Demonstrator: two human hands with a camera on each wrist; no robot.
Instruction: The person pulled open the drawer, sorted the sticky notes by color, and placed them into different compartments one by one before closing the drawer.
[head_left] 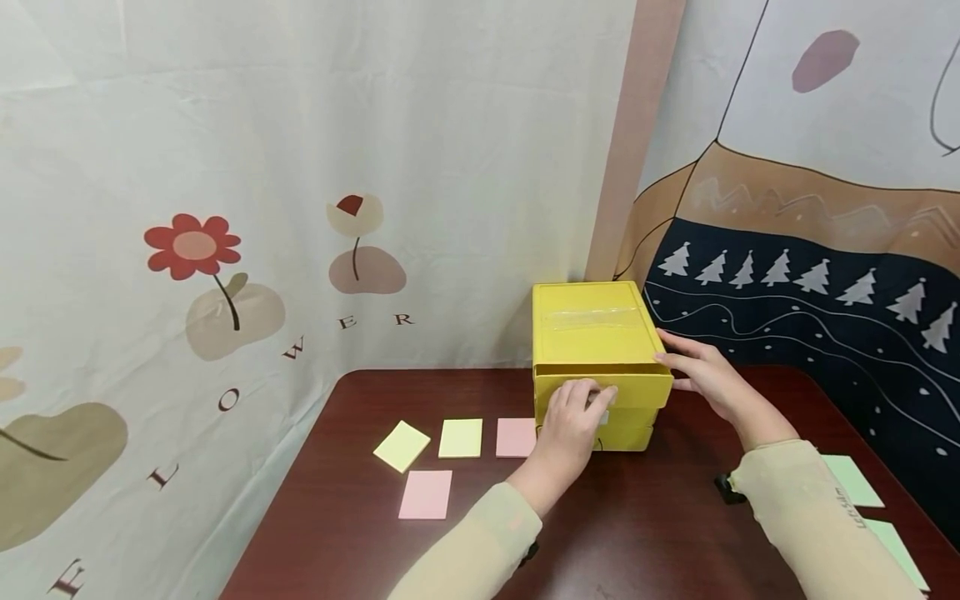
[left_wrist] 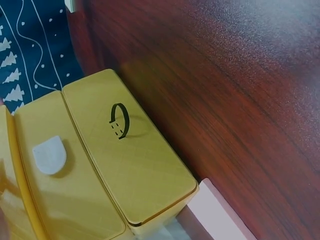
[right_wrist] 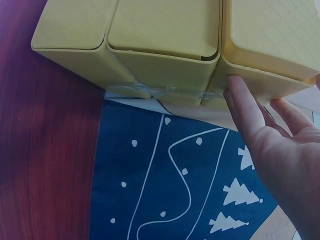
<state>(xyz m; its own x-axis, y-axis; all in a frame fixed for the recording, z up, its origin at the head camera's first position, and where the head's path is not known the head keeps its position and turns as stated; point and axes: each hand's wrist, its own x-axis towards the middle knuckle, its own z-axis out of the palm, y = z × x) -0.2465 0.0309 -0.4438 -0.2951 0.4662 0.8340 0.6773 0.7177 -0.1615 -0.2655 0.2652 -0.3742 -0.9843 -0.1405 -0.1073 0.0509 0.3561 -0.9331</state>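
A yellow box (head_left: pixel 588 329) with stacked drawers stands at the back of the table. Its top drawer (head_left: pixel 648 389) juts out slightly, leaving a dark gap under the box's top. My left hand (head_left: pixel 568 425) is at the front of this drawer, its fingers curled at a pull that they mostly cover. Below are the middle drawer with a white tab (left_wrist: pixel 50 155) and the bottom drawer with a black loop handle (left_wrist: pixel 122 120). Against the box's right side, my right hand (right_wrist: pixel 280 145) rests its fairly straight fingertips.
Left of the box lie two yellow note pads (head_left: pixel 402 446) (head_left: pixel 461 438) and two pink ones (head_left: pixel 516 437) (head_left: pixel 425 494). Green pads (head_left: pixel 853 481) (head_left: pixel 896 550) lie along the table's right edge. A printed curtain (head_left: pixel 465 167) hangs close behind the box.
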